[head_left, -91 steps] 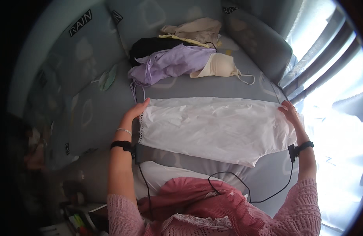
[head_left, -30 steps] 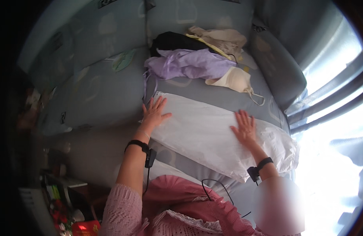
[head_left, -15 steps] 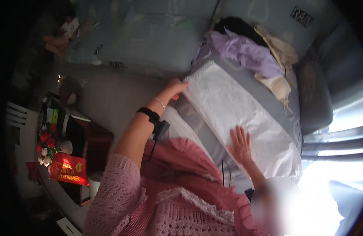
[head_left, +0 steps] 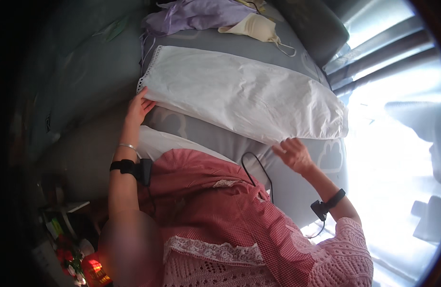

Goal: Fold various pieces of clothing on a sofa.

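Observation:
A long white cloth (head_left: 220,86) with a lace-trimmed left end lies flattened across the grey sofa seat, lightly wrinkled toward its right end. My left hand (head_left: 140,109) is at its near left corner, below the lace, thumb and fingers closed on the edge. At the near edge, toward the right end, my right hand (head_left: 294,154) has its fingers bent down on the cloth's border, pinching it. Another white fabric piece (head_left: 165,140) lies closer to me, partly covered by my red checked apron (head_left: 201,174).
Beyond the cloth lie a lilac garment (head_left: 196,18) and a cream bra (head_left: 253,27). The grey sofa armrest (head_left: 318,28) stands at the far right, beside bright curtains (head_left: 373,57). A black cable (head_left: 255,158) loops near my lap. Red flowers (head_left: 65,253) are at lower left.
My view has turned to the right, so the cloth now runs nearly crosswise. My right hand has gone from lying spread on the cloth to gripping its near edge. My left hand stays at the lace-end corner.

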`<action>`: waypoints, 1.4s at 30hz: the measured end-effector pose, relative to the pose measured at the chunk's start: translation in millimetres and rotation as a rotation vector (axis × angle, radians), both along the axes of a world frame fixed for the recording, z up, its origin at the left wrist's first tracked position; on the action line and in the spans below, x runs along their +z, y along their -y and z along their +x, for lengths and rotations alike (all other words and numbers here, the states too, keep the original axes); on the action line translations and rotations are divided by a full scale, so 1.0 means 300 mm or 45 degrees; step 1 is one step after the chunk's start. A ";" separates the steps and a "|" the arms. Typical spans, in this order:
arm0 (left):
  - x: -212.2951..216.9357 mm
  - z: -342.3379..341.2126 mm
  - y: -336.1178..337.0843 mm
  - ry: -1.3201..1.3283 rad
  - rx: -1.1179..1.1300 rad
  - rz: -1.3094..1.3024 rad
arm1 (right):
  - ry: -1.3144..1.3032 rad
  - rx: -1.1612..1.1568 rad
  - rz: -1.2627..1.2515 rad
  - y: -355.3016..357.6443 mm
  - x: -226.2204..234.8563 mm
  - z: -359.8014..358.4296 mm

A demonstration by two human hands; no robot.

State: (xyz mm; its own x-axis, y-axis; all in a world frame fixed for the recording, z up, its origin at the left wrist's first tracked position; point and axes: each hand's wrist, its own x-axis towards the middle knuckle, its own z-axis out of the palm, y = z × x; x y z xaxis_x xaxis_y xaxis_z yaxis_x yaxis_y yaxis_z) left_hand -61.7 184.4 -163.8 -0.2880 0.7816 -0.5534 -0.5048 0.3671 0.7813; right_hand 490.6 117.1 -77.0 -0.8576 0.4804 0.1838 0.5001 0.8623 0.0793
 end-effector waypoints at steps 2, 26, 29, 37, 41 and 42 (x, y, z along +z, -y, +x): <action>0.012 0.006 0.004 -0.006 -0.043 -0.002 | 0.151 -0.005 0.069 0.062 -0.023 0.008; -0.019 0.020 0.002 -0.457 -0.003 -0.175 | 0.291 -0.112 0.235 0.021 -0.051 0.087; -0.002 0.020 -0.002 -0.318 -0.019 -0.108 | 0.209 -0.166 0.219 0.024 -0.057 0.082; -0.064 0.003 -0.033 -0.178 -0.028 0.185 | 0.293 -0.196 -0.008 0.025 -0.063 0.085; -0.092 -0.032 -0.056 -0.115 0.106 0.140 | 0.287 -0.159 0.078 0.081 -0.077 0.095; -0.092 -0.037 -0.053 -0.042 0.090 0.130 | 0.440 -0.168 0.014 0.091 -0.088 0.087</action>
State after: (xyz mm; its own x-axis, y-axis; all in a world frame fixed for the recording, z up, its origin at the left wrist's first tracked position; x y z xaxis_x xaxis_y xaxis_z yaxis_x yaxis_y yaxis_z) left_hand -72.8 200.2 -191.3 -0.3610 0.8106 -0.4610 -0.4999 0.2491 0.8295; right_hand 516.7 89.9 -103.5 -0.8008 0.5905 -0.1003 0.5488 0.7905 0.2719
